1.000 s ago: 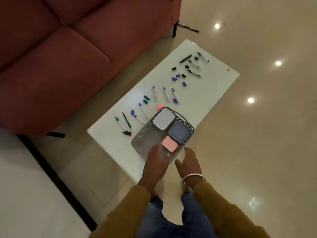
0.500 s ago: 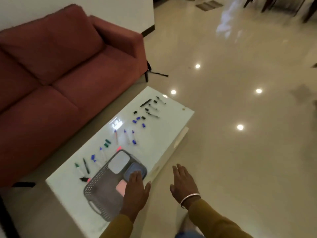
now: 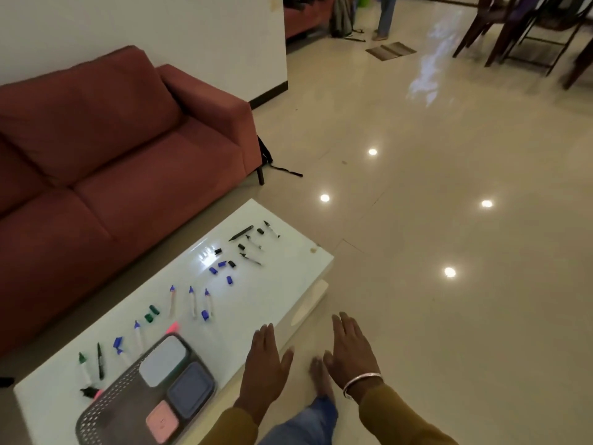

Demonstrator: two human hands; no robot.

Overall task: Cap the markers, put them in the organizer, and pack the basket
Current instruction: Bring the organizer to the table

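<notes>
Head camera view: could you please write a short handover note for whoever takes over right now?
Left hand: open, empty, over the table edge.
Right hand: open, empty, past the table over the floor.
Markers and loose caps lie scattered on the table, uncapped.
Basket holds three lidded boxes.
Done: nothing visible.
Left: capping, sorting, packing.

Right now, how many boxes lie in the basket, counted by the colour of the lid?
White box: 1
Blue box: 1
Pink box: 1
Total: 3, all inside the basket
</notes>
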